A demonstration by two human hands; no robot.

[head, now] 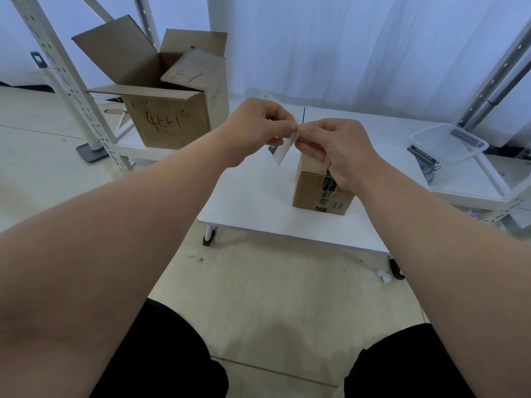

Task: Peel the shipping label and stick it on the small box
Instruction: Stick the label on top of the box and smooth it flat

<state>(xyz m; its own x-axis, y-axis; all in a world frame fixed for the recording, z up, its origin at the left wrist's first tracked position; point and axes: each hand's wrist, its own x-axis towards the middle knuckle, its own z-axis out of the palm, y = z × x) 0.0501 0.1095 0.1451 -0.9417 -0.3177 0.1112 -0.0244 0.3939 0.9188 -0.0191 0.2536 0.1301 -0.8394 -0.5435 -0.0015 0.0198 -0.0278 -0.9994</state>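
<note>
Both hands, left hand (255,127) and right hand (339,150), pinch the shipping label (283,150) above the small box (313,191) on the tabletop (253,202); its long axis slants down-left. Beyond, left of the small box, a large open carton (169,122) stands.

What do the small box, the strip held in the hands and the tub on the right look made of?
Small box: matte brown corrugated cardboard, by its colour and taped seams. Strip: thin white paper, probably label or backing; it bends loosely. Tub: clear, glossy plastic; the shelf shows through.
</note>
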